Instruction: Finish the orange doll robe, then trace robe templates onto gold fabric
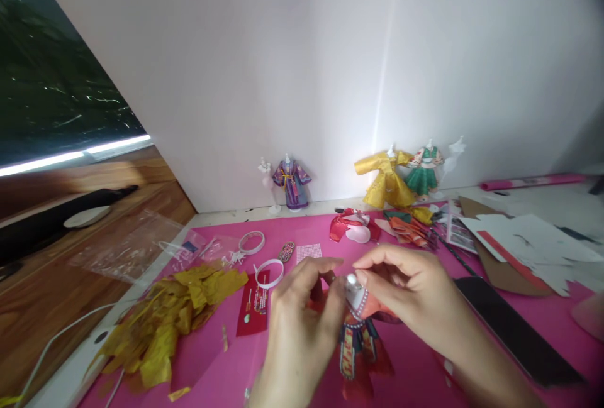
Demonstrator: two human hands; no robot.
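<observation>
Between my hands is a small doll dress (361,348) on a miniature mannequin, whose white neck knob (352,280) shows at the top. It has orange-red sleeves, a white chest panel edged with pearl beads, and a dark and red patterned skirt. My left hand (304,320) is curled around its left side, thumb and fingers closed at the shoulder; part of the grip is hidden. At the other shoulder, close to the neck, my right hand (410,292) pinches the dress with thumb and forefinger.
Crumpled yellow fabric (189,301), a red card (252,307), white tape rolls (269,273) and a bead sheet (309,251) lie left on the pink mat (226,364). Dressed mini mannequins (292,185) stand along the wall. Right are fabric scraps (408,230), a dark flat slab (514,329) and paper pieces (523,244).
</observation>
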